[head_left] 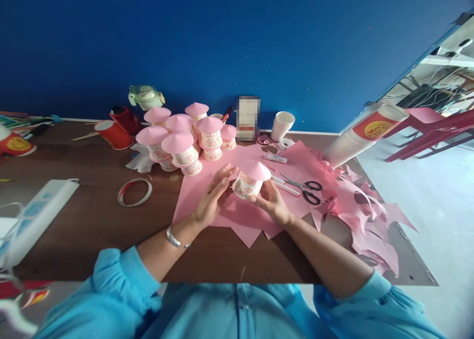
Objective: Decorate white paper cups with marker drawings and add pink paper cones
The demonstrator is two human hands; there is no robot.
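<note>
A white paper cup house point(247, 182) with red drawings and a pink cone roof is held above pink paper sheets point(200, 200). My right hand point(273, 202) grips it from the right, fingers round its lower side. My left hand point(216, 195) is beside its left side, fingers apart and slightly curved, with a small gap to the cup. Several similar cup houses with pink roofs point(178, 142) stand grouped behind and to the left. Black-handled scissors point(311, 192) and white markers point(287, 187) lie to the right of my right hand.
A tall stack of paper cups point(346, 144) leans at the right, near pink paper scraps point(355, 200). A tape roll point(135, 192) and a power strip point(37, 215) lie left. Red cups point(114, 134), a green-lidded bottle point(146, 98) and a white cup point(283, 126) stand near the blue wall.
</note>
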